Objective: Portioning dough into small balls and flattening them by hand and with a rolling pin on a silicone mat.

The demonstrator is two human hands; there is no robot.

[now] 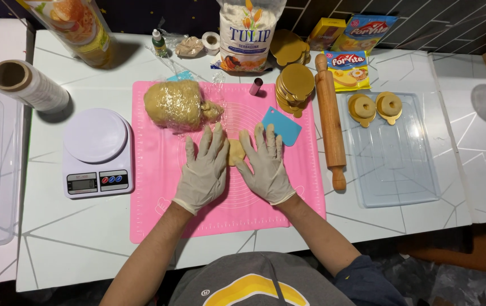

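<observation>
Down on the pink mat point(158, 221), near its middle: left hand point(203, 170) and right hand point(267, 165), both gloved, lying flat with fingers spread, gripping nothing, pressing a small dough piece point(235, 152) between them. Sitting toward the mat's far left corner, wrapped dough lump point(176, 104); lying off its right edge, rolling pin point(330, 116).

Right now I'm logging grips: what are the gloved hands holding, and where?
Neither grips anything: left hand and right hand lie flat, fingers spread, flanking the small tan dough piece on its sides.
</observation>
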